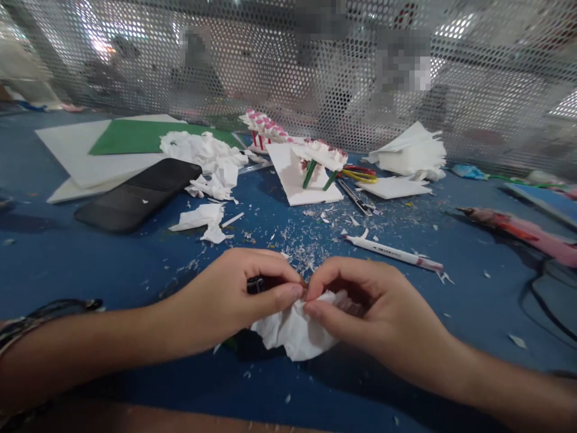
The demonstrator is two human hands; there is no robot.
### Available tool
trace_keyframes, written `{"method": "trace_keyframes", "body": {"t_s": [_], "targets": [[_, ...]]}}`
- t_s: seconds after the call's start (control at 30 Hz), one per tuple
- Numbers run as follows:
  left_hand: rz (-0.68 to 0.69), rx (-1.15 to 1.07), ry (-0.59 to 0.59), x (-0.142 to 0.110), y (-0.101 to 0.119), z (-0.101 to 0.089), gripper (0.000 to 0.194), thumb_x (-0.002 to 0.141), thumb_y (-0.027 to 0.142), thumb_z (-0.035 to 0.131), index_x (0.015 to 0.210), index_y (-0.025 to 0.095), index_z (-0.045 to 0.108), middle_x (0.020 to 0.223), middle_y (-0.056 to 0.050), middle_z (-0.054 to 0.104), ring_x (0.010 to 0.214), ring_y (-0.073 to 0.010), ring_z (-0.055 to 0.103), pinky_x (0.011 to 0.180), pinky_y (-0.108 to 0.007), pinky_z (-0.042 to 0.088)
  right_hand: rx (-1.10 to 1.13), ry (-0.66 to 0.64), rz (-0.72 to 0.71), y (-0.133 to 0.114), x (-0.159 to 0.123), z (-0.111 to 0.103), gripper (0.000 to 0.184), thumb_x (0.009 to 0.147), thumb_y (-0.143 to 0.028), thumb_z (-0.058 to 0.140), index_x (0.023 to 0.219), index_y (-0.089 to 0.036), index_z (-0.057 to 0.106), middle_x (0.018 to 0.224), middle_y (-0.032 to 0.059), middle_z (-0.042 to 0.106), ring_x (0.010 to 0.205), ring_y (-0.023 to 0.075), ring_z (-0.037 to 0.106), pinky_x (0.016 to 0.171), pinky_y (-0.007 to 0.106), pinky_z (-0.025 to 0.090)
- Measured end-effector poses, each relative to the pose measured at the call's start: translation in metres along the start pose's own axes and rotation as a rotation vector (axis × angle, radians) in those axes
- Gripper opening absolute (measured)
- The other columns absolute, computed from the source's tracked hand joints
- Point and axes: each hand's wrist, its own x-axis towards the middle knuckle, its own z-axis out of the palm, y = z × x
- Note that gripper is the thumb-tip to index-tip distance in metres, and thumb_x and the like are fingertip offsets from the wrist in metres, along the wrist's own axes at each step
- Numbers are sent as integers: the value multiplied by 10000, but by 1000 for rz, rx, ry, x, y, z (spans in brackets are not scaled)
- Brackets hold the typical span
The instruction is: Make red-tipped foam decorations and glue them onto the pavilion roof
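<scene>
A crumpled piece of thin white tissue-like paper [297,334] is nearer the person than the slim white marker with a pinkish end [394,252] and to its left. Its gathered top points up into the fingertips and its ruffled lower edge fans toward the person; its long axis runs roughly left to right.

Both hands are close together, fingertips almost meeting. The left hand [234,285] pinches the paper's gathered top between thumb and curled forefinger; the right hand [383,294] pinches beside it, its other fingers curled behind the paper. A small black object [256,284] shows behind the left fingers, mostly hidden.

The marker lies slantwise on the blue surface [473,300], its left end farther from the person. White shavings spread left of it. Beyond it, to the left, a white board [288,171] carries a small model with green legs [320,157]; a stack of white sheets [410,153] is directly beyond it. A flat black rectangular object [139,195] lies well to its left, and a pink tool with a dark tip [523,231] to its right. Blue surface dotted with scraps extends between the marker and the right forearm. A perforated metal panel [270,72] bounds the far side.
</scene>
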Motion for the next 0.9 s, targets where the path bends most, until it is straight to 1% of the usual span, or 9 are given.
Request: {"method": "trace_keyframes", "body": {"t_s": [0.17, 0.27, 0.4, 0.5, 0.6, 0.7, 0.8, 0.9], "targets": [[84, 61, -7, -3, 0, 1, 183, 817, 122, 539, 712, 171, 680, 614, 43, 577, 563, -62, 511, 520, -128, 368, -65, 41, -1, 0, -2, 0, 113, 703, -103, 593, 628, -168, 539, 540, -77, 482, 459, 30, 384, 399, 124, 306], [134, 79, -22, -5, -2, 1, 157, 829, 124, 555, 754, 170, 684, 632, 42, 588, 572, -54, 520, 519, -119, 365, -125, 64, -51, 0, -4, 0, 135, 696, -93, 585, 611, -171, 514, 527, -82, 469, 450, 27, 376, 394, 123, 296], [178, 56, -19, -5, -4, 2, 98, 818, 152, 600, 763, 173, 678, 642, 49, 591, 570, -48, 515, 518, -112, 366, -205, 65, -104, -2, -6, 0, 140, 703, -99, 581, 608, -173, 510, 528, -75, 479, 454, 33, 395, 402, 132, 306], [157, 53, -26, -5, -4, 2, 70, 794, 156, 624, 744, 173, 671, 628, 52, 571, 553, -49, 511, 504, -115, 365, -245, 63, -133, -2, -5, -1, 140, 706, -102, 591, 608, -170, 517, 529, -73, 491, 453, 33, 407, 402, 132, 308], [158, 96, -30, -5, -4, 2, 124, 796, 110, 578, 730, 167, 666, 618, 47, 553, 555, -50, 514, 511, -118, 366, -286, 59, -163, -2, -3, -3, 140, 731, -104, 588, 624, -167, 525, 542, -70, 512, 463, 29, 427, 418, 128, 321], [168, 118, -33, -5, -2, 1, 150, 793, 96, 548, 733, 166, 666, 617, 44, 551, 564, -53, 519, 522, -120, 372, -321, 25, -165, -2, -3, -6, 127, 787, -162, 574, 665, -173, 539, 579, -56, 548, 498, 40, 467, 455, 134, 356], [131, 124, -27, -5, 0, 1, 163, 786, 97, 536, 719, 178, 660, 601, 48, 548, 544, -59, 504, 508, -130, 370, -291, -17, -131, -3, -3, -9, 118, 813, -207, 560, 698, -183, 550, 599, -48, 560, 515, 51, 481, 467, 141, 375], [88, 117, -14, -5, 2, 2, 160, 770, 95, 536, 688, 180, 644, 590, 50, 545, 534, -64, 499, 506, -138, 373, -222, -47, -60, -3, -2, -10, 88, 798, -190, 560, 710, -186, 559, 604, -45, 561, 508, 57, 480, 455, 145, 383]]}}
